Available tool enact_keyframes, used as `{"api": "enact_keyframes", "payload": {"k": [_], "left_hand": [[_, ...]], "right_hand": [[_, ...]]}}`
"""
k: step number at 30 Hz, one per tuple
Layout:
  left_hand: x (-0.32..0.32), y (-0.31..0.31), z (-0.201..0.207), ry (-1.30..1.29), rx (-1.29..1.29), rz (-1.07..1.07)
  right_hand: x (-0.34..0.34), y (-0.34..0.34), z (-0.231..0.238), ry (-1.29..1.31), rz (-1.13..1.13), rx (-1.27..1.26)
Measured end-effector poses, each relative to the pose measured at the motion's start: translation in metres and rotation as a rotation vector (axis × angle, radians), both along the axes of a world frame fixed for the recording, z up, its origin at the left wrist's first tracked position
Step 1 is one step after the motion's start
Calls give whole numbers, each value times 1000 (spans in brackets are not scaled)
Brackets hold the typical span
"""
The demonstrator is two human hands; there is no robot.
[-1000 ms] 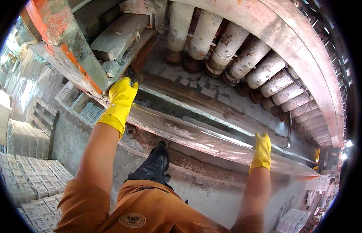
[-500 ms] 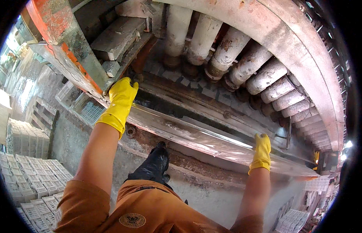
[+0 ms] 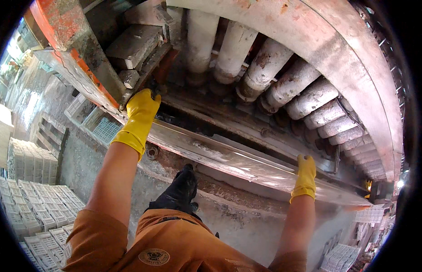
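Both hands wear yellow rubber gloves. My left hand [image 3: 140, 114] is curled over the upper edge of a long, worn metal side rail [image 3: 211, 152], close to the machine's left corner post. Well to the right, my right hand [image 3: 305, 176] has its fingers folded over the same edge. Beyond the rail lies a dark trough, and over it hangs a row of thick, dirty, pale cylinders [image 3: 265, 68]. Parts of my fingers behind the rail are hidden.
A curved, rust-stained beam [image 3: 329, 41] arches over the cylinders. A post with orange paint [image 3: 77, 50] stands at the left. White plastic crates [image 3: 100, 124] sit behind my left arm. Stacked pale slotted racks [image 3: 43, 204] fill the lower left; others [image 3: 340, 258] stand lower right.
The cylinders and beam have shifted slightly left. The small pale blocks beneath the cylinders no longer show, and the bright strip along the rail has faded. Both hands stay nearly in place.
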State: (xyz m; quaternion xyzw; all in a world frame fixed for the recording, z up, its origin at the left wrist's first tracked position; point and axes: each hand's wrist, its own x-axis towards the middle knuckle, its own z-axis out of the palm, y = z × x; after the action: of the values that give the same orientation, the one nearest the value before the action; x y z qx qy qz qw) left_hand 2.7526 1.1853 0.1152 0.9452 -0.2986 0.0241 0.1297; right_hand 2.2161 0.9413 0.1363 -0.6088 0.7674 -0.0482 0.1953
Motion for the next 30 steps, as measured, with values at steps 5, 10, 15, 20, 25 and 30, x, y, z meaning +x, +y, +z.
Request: {"api": "enact_keyframes", "payload": {"k": [5,10,15,20,25,30], "left_hand": [[2,-11,0,7,-31,-6],[3,-12,3,-2,-33,18],[0,-20,20,151,83,45],[3,-14,4,26,14,9],[0,2,-6,6,-7,-7],[-9,19,5,79,49,-10]], "right_hand": [[-25,-32,-28,50,30,-26],[-1,-35,-16,61,23,-2],[10,-27,2,90,31,-2],[-11,-34,-19,122,43,0],[-33,-19,-34,175,62,-49],[-11,30,2,-2,-4,21]]}}
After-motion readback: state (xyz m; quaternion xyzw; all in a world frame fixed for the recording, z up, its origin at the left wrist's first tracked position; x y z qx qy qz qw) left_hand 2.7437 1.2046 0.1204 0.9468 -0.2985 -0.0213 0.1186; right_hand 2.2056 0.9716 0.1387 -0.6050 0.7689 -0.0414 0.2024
